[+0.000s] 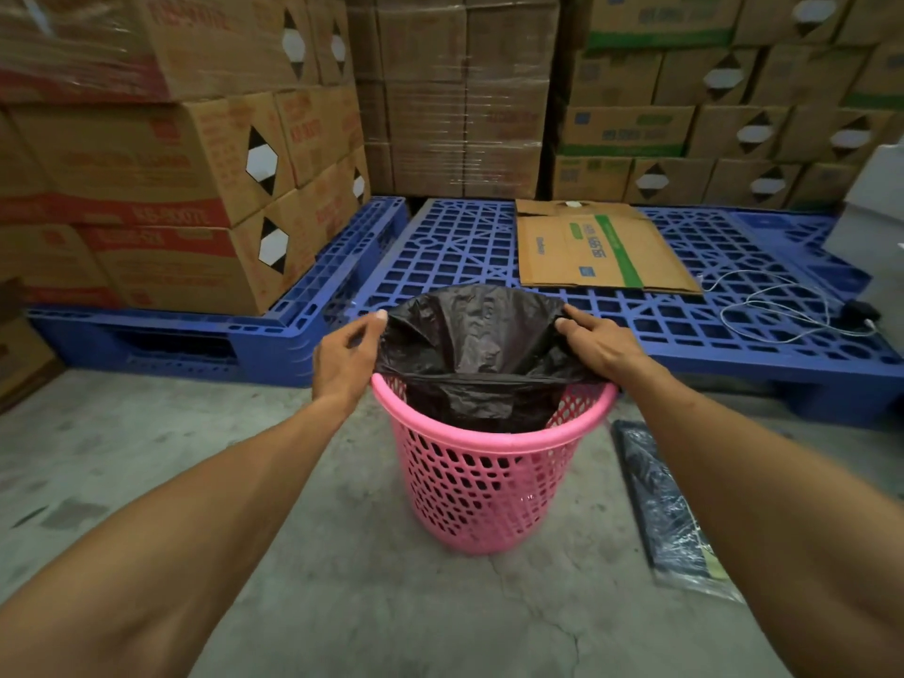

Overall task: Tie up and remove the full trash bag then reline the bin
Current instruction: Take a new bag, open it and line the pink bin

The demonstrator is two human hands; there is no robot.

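Note:
A pink perforated plastic bin (482,486) stands upright on the concrete floor in the middle of the head view. A black trash bag (477,342) hangs with its lower part inside the bin and its top spread above the rim. My left hand (345,357) pinches the bag's left top edge. My right hand (599,342) grips the bag's right top edge. Both hands hold the bag's mouth stretched wide, a little above the bin's far rim.
Blue plastic pallets (455,252) lie just behind the bin, with a flattened carton (599,249) and a white cable (778,305) on them. Stacked cardboard boxes (161,159) wall off the back and left. A flat pack of dark bags (670,511) lies on the floor at right.

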